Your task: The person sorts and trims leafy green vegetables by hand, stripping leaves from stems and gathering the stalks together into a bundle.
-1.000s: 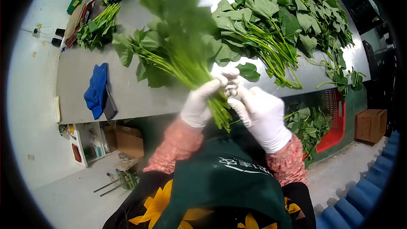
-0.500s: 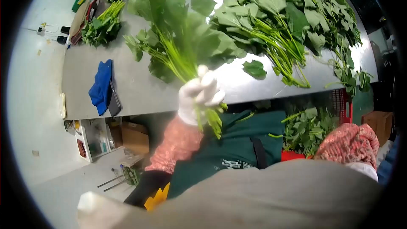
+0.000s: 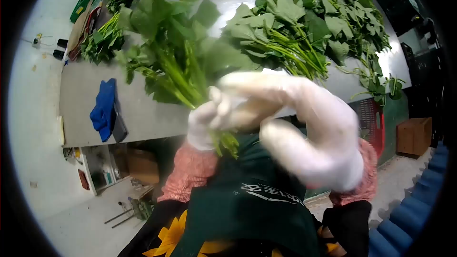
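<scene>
My left hand (image 3: 207, 121), in a white glove, is closed round the stems of a leafy green bunch (image 3: 178, 71). Its leaves point up over the metal table, and the cut stem ends stick out below my fist. Close on the right, my right hand (image 3: 309, 123), also gloved, is blurred by motion. Its thumb and fingers are curved apart, with nothing seen between them. The fingertips overlap the left hand in view; whether they touch it is unclear. A heap of leafy stems (image 3: 290, 24) lies behind on the table.
A blue cloth (image 3: 103, 109) and a dark flat object (image 3: 119, 123) lie on the metal table (image 3: 143, 119) at left. Another bunch (image 3: 104, 38) is at the back left. Below the table's edge are a red crate (image 3: 379, 128), a cardboard box (image 3: 414, 135) and a shelf (image 3: 97, 169).
My right hand swung low and far right, large and blurred near the camera, then came back beside the left hand. My left hand kept its hold on the bunch and shifted slightly left.
</scene>
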`<state>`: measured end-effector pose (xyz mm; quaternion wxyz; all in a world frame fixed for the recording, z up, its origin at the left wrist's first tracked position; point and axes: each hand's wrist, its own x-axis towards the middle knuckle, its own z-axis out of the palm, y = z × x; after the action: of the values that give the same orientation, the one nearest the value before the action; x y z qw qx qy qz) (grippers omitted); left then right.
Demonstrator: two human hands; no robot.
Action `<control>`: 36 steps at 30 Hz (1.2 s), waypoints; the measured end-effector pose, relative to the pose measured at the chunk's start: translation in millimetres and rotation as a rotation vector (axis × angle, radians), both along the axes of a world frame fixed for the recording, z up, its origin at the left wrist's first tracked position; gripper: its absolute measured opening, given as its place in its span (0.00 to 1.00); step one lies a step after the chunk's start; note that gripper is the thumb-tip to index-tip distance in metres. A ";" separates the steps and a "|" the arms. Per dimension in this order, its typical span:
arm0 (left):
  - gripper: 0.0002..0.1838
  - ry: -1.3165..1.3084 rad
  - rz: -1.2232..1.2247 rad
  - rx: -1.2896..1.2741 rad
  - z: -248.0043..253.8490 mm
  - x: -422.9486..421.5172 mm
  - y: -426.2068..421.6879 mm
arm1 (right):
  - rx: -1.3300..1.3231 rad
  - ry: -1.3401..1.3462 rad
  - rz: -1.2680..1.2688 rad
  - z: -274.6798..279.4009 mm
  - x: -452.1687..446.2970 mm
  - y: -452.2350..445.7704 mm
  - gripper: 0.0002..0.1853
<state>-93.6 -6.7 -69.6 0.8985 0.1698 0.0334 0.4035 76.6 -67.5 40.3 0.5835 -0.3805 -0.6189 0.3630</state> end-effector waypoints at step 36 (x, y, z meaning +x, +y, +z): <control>0.07 0.487 0.140 -0.021 6.4 28.6 -6.3 | -0.337 0.295 -0.714 -79.4 134.3 -15.7 0.09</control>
<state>-65.0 -13.0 -63.2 0.8355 0.2499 0.2649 0.4116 210.9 -83.2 -39.1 0.6846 -0.6050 -0.2902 0.2847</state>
